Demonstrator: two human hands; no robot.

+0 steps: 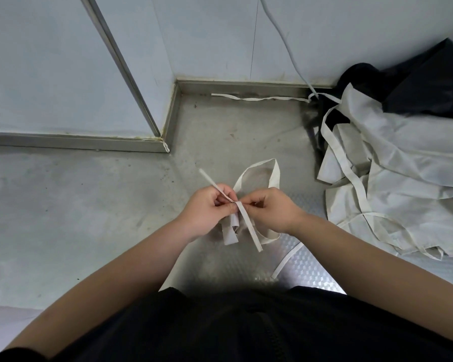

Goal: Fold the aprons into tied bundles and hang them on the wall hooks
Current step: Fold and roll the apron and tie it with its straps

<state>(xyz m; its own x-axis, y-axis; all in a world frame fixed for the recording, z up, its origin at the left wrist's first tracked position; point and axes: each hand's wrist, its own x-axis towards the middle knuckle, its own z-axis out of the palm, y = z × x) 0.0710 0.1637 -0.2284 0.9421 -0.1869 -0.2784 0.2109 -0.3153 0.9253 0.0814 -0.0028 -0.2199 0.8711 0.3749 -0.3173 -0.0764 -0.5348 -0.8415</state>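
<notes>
We see both hands meeting over the steel counter [89, 205], just above a small folded cream apron bundle [229, 232]. The left hand [207, 212] has its fingers curled and pinches one strap end [210, 181], which sticks up and away to the left. The right hand [272, 209] pinches the strap where it crosses at the middle of the bundle, fingertip to fingertip with the left. From that crossing the other strap end [251, 231] hangs down towards us, and a neck loop [271, 169] of the same cream tape arches out behind the hands.

To the right lies a crumpled heap of cream aprons [403, 178], its straps trailing over the counter, well apart from the bundle. A dark cloth [429, 79] sits behind the heap against the wall. A grey cable [285, 40] runs down the wall to the heap, and one loose strap [259, 99] lies along the foot of the wall.
</notes>
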